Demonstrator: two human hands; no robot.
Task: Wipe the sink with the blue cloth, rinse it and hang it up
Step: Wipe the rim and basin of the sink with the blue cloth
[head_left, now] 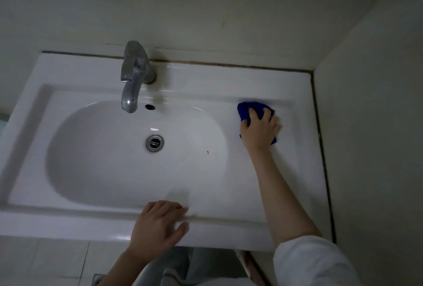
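Note:
A white ceramic sink [75, 72] fills the view, with an oval basin and a metal drain [154, 143] in its middle. The blue cloth [248, 108] lies bunched on the flat right ledge of the sink, near the back. My right hand [259, 128] presses down on it, fingers curled over the cloth, which pokes out above and below the hand. My left hand [158, 224] rests flat on the sink's front rim, fingers slightly apart, holding nothing. A small red speck [207, 152] sits on the basin's right slope.
A chrome faucet [134, 75] stands at the back, its spout over the basin beside an overflow hole [150, 107]. Walls close in behind and on the right, with a dark caulk seam [320, 139] along the right edge. Tiled floor [45, 260] shows below.

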